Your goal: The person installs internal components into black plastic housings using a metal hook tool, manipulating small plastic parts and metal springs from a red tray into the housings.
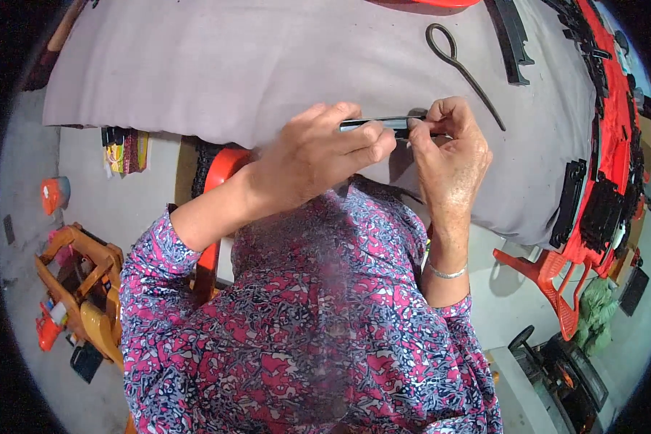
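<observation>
Just above the near edge of the grey cloth-covered table [195, 65], my two hands hold a slim black piece with a shiny flat face [394, 123] between them. My left hand [322, 155] has its fingers closed around the left end. At the right end, the thumb and fingers of my right hand [452, 148] pinch it; a small part there is too hidden to name. Beyond my right hand lies a dark metal rod with a loop at one end [452, 58]. A long black notched plastic strip [510, 40] rests farther right.
Bundled black strips [570, 202] lie at the table's right side, beside red cloth [606, 137] with more black parts. A red plastic chair [550, 278] stands at right, a wooden chair [87, 282] at left. Part of a red object [441, 3] shows at the far edge.
</observation>
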A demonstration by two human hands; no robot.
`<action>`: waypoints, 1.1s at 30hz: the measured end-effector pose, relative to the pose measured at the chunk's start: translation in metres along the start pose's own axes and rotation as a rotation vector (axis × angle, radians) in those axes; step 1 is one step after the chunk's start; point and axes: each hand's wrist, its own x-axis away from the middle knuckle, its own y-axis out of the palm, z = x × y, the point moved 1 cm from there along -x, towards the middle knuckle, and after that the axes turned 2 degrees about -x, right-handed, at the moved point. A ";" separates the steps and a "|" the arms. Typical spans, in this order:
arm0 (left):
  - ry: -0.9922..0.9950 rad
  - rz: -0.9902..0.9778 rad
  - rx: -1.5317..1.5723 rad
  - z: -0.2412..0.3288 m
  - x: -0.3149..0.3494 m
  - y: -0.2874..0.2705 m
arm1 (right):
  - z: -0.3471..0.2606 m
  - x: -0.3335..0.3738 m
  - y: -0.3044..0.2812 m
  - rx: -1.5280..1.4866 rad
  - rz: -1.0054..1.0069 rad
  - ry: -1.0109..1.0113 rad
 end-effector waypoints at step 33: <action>-0.213 -0.142 -0.100 0.035 -0.023 0.001 | 0.057 -0.122 -0.042 0.461 -0.327 -0.380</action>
